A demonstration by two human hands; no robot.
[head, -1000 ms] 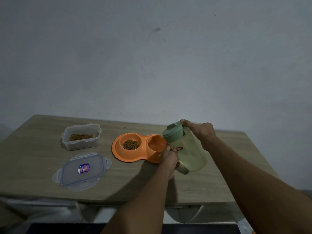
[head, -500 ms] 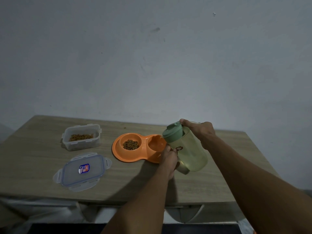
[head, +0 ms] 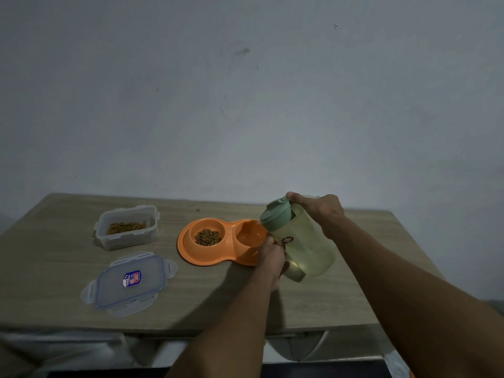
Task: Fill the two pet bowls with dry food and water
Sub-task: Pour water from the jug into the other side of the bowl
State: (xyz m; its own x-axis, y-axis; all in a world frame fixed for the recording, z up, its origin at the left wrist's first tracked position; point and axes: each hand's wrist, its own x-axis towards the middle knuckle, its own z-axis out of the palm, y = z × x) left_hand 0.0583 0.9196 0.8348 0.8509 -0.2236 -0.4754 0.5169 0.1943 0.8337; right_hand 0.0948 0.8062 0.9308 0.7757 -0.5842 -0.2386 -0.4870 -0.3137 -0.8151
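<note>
Water should go in slowly: tip the green bottle (head: 305, 244) a touch further so its lid (head: 275, 214) hangs over the nearer well (head: 248, 235), just beyond the grip, and stop short of the brim. The right hand (head: 326, 214) wraps the bottle's upper wall, thumb on the lid, arm outstretched. The left hand (head: 272, 259) curls round its lower side, steadying it. Kibble (head: 207, 237) already sits in the farther well of the orange double bowl (head: 188, 255); whether water flows yet is hard to tell.
</note>
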